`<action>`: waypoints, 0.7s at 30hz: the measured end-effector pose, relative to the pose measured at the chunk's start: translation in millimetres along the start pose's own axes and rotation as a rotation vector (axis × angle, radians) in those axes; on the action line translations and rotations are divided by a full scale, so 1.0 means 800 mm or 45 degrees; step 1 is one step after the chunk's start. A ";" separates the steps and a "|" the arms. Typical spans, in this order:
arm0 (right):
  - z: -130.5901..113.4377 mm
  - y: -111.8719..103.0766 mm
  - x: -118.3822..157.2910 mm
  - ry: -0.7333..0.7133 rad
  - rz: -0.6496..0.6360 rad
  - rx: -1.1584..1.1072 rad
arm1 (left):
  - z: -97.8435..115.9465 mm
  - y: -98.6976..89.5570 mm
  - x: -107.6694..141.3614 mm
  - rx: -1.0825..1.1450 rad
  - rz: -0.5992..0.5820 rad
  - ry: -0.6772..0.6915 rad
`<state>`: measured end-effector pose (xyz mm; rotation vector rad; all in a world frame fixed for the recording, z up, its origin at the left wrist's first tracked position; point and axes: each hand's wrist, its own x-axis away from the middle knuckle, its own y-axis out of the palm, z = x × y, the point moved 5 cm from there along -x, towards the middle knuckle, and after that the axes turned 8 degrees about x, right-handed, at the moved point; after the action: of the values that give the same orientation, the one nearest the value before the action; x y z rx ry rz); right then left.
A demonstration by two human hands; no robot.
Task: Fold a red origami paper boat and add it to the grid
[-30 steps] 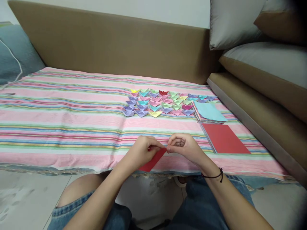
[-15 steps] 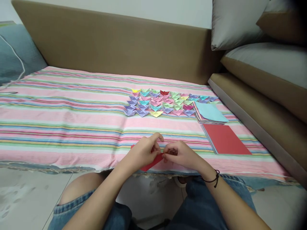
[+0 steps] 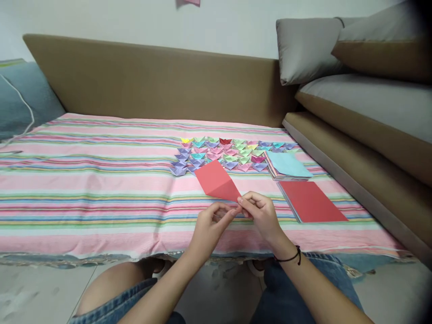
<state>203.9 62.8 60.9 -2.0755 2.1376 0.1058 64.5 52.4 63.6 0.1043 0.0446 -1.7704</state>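
Note:
A red sheet of origami paper stands raised above the striped cloth, a crease running across its lower part. Its near right corner is pinched between thumb and fingers of my right hand. My left hand meets it at that same corner, fingers curled and thumb tip pressed there; the exact fold between the fingertips is hidden. Behind the sheet, several small folded paper boats in many colours lie in rows, a few partly covered by it.
To the right lie a stack of light blue-topped paper and a stack of red-topped paper. Grey and brown cushions line the right side. A brown backboard closes the rear. The striped cloth reaches the front edge by my knees.
The red paper has swung up and away from me, showing its broad face instead of lying low under my left hand. My left hand has turned palm-inward, and the view has tilted up.

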 end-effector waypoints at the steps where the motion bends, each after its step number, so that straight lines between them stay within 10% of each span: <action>1: 0.002 0.004 0.002 0.010 0.005 -0.034 | -0.009 0.003 -0.002 0.198 0.017 -0.095; 21: -0.004 0.020 0.008 0.019 -0.019 0.047 | -0.019 -0.044 -0.020 0.924 0.519 -0.182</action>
<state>187.3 56.5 62.3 -2.0780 2.1156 0.0484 33.7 76.6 49.3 0.4746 -0.6808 -1.3087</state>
